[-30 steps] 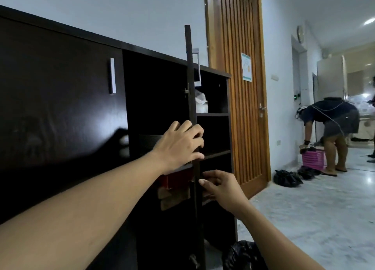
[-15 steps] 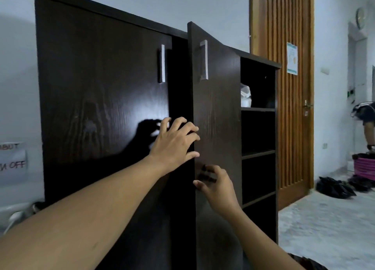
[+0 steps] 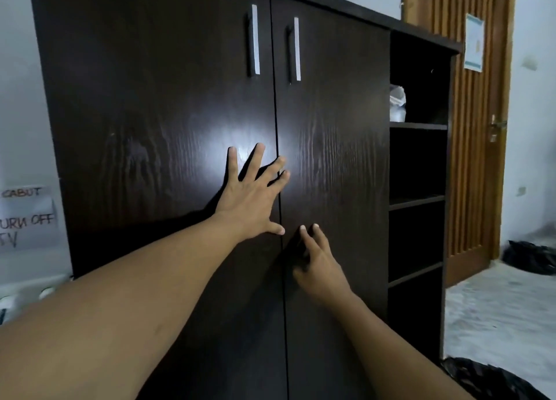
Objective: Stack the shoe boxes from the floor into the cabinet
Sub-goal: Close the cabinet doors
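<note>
Fingers [image 3: 253, 160] of the left hand [image 3: 251, 201] lie spread flat on the left door [image 3: 150, 114] of the cabinet [image 3: 340, 68], tips crossing the centre seam, while the right hand [image 3: 319, 267] presses straight, close-set fingertips on the closed right door [image 3: 337, 165], beside open shelves [image 3: 416, 201] and floor [image 3: 496, 315].

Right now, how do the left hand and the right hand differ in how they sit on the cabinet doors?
The left hand lies higher, fingers spread wide; the right hand sits lower, fingers close together. The left hand's palm presses the left door, two fingertips just crossing onto the right door; the right hand touches only the right door. Both are open, straight-fingered, holding nothing, against shut doors.
</note>
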The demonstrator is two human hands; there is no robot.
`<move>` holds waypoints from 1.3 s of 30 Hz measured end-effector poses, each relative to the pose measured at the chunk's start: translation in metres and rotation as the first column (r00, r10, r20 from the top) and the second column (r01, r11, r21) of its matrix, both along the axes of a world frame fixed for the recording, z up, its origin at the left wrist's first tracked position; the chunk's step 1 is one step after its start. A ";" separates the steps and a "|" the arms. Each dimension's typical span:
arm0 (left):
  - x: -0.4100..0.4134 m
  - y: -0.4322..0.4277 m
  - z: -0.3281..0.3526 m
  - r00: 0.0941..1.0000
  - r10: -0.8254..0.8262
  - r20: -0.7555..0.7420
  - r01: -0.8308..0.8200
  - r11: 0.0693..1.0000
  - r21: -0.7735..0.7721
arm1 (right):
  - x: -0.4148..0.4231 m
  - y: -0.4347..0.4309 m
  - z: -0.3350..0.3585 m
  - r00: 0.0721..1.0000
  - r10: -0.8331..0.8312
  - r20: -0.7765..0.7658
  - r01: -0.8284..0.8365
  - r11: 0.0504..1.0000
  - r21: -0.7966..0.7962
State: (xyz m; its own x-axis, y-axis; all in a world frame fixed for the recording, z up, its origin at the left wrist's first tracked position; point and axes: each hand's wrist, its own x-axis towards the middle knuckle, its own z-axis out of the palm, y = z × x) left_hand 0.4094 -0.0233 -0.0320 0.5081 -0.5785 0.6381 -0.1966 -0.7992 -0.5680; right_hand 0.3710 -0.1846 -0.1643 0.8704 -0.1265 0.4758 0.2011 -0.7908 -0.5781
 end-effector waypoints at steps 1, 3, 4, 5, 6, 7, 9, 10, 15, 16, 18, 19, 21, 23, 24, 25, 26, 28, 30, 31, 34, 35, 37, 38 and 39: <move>0.000 0.001 0.000 1.000 0.010 -0.006 -0.010 1.000 0.006 | 0.001 -0.001 0.000 1.000 0.012 -0.012 -0.012 1.000 0.000; -0.003 0.000 0.002 0.999 0.040 -0.030 -0.040 0.999 0.011 | -0.001 -0.004 0.003 0.999 0.040 -0.026 -0.040 0.999 -0.014; -0.007 -0.001 0.004 0.997 0.059 -0.053 -0.058 0.998 0.015 | -0.003 -0.005 0.007 0.998 0.047 -0.042 -0.048 0.999 -0.022; -0.013 -0.002 0.007 0.994 0.077 -0.080 -0.075 0.997 0.028 | -0.007 -0.005 0.011 0.997 0.050 -0.065 -0.052 0.998 -0.032; -0.020 -0.002 0.010 0.990 0.093 -0.109 -0.087 0.995 0.052 | -0.013 -0.005 0.015 0.995 0.049 -0.086 -0.053 0.997 -0.048; -0.027 -0.001 0.011 0.984 0.101 -0.144 -0.090 0.993 0.081 | -0.020 -0.004 0.018 0.994 0.049 -0.093 -0.055 0.997 -0.062; -0.041 0.005 0.011 0.967 0.074 -0.243 -0.050 0.994 0.100 | -0.039 -0.003 0.023 0.995 0.049 -0.092 -0.056 0.996 -0.075; -0.048 0.012 0.008 0.952 0.042 -0.303 -0.021 0.997 0.071 | -0.051 -0.001 0.025 0.995 0.043 -0.095 -0.050 0.996 -0.068; -0.095 0.057 -0.029 0.850 -0.038 -0.525 0.006 0.998 -0.062 | -0.117 0.012 0.026 0.993 -0.018 -0.114 0.010 0.997 -0.070; -0.106 0.067 -0.037 0.836 -0.044 -0.546 0.006 0.997 -0.071 | -0.129 0.017 0.026 0.992 -0.019 -0.123 0.011 0.997 -0.072; -0.130 0.086 -0.051 0.804 -0.073 -0.590 0.005 0.993 -0.116 | -0.154 0.027 0.025 0.989 -0.020 -0.144 0.010 0.997 -0.072; -0.143 0.096 -0.057 0.783 -0.090 -0.616 0.001 0.990 -0.143 | -0.166 0.033 0.025 0.988 -0.019 -0.155 0.008 0.997 -0.074; -0.166 0.115 -0.074 0.735 -0.107 -0.669 -0.010 0.986 -0.168 | -0.191 0.044 0.023 0.983 -0.022 -0.183 0.007 0.996 -0.085; -0.188 0.131 -0.092 0.694 -0.103 -0.712 -0.015 0.987 -0.157 | -0.216 0.053 0.018 0.977 -0.037 -0.209 0.021 0.997 -0.078; -0.199 0.139 -0.099 0.672 -0.099 -0.734 -0.021 0.988 -0.153 | -0.227 0.057 0.014 0.974 -0.046 -0.220 0.032 0.997 -0.065; -0.208 0.146 -0.106 0.649 -0.100 -0.754 -0.029 0.987 -0.156 | -0.239 0.061 0.010 0.973 -0.052 -0.225 0.041 0.998 -0.055; -0.217 0.153 -0.112 0.626 -0.104 -0.773 -0.038 0.986 -0.163 | -0.250 0.064 0.005 0.971 -0.058 -0.231 0.047 0.998 -0.051; -0.235 0.164 -0.122 0.592 -0.109 -0.798 -0.064 0.981 -0.182 | -0.270 0.071 -0.005 0.967 -0.068 -0.247 0.053 0.996 -0.065; -0.253 0.172 -0.132 0.562 -0.105 -0.820 -0.102 0.975 -0.195 | -0.288 0.076 -0.018 0.959 -0.074 -0.272 0.056 0.996 -0.075; -0.261 0.174 -0.137 0.549 -0.108 -0.829 -0.117 0.972 -0.204 | -0.296 0.076 -0.024 0.956 -0.076 -0.283 0.057 0.996 -0.074; -0.286 0.182 -0.154 0.522 -0.129 -0.843 -0.138 0.963 -0.233 | -0.313 0.076 -0.043 0.947 -0.066 -0.316 0.046 0.996 -0.071; -0.294 0.185 -0.160 0.517 -0.128 -0.846 -0.143 0.962 -0.233 | -0.317 0.076 -0.049 0.942 -0.057 -0.329 0.037 0.997 -0.066; -0.309 0.191 -0.174 0.493 -0.091 -0.865 -0.166 0.966 -0.196 | -0.322 0.077 -0.065 0.932 -0.028 -0.361 0.014 0.999 -0.040; -0.315 0.195 -0.182 0.480 -0.065 -0.875 -0.182 0.968 -0.171 | -0.323 0.079 -0.075 0.930 -0.010 -0.367 0.003 1.000 -0.020; -0.321 0.199 -0.190 0.465 -0.040 -0.884 -0.202 0.968 -0.150 | -0.324 0.081 -0.086 0.928 0.007 -0.372 -0.007 1.000 0.000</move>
